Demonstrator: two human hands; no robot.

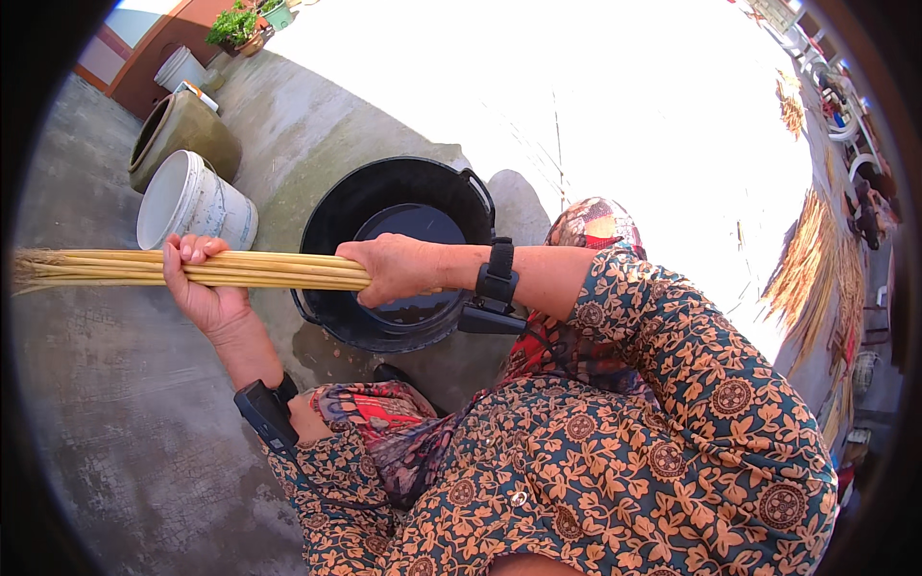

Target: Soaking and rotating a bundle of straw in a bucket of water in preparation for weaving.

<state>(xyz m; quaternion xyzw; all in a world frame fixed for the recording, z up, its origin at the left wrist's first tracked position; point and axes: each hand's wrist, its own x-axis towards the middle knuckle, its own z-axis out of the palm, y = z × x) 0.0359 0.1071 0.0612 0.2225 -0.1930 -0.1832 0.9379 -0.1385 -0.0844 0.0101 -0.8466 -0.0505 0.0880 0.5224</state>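
From where I stand, a bundle of yellow stalks [274,270] is held level in both hands, its right end in front of the black tub [334,211] and its frayed, brownish end reaching far out to the left. The left hand [206,288] grips it partway along, the fingers curled over the stalks. The right hand [399,269] is closed on the right end, though some of its fingers are hidden from me. Each arm wears a black strapped device, one at the right wrist [497,276] and one on the left forearm [267,411].

The tub sits on the grey concrete floor [144,413] with dark water [418,219] in the bottom. Just beyond the left hand, a white bucket [226,211] lies tipped, its mouth to the left, near a big brown jar [206,144]. Farther back are another pale bucket [181,69] and a leafy potted plant [232,27]. Over to the right, well apart, dry straw [816,264] lies spread at the edge of the sunlit ground.
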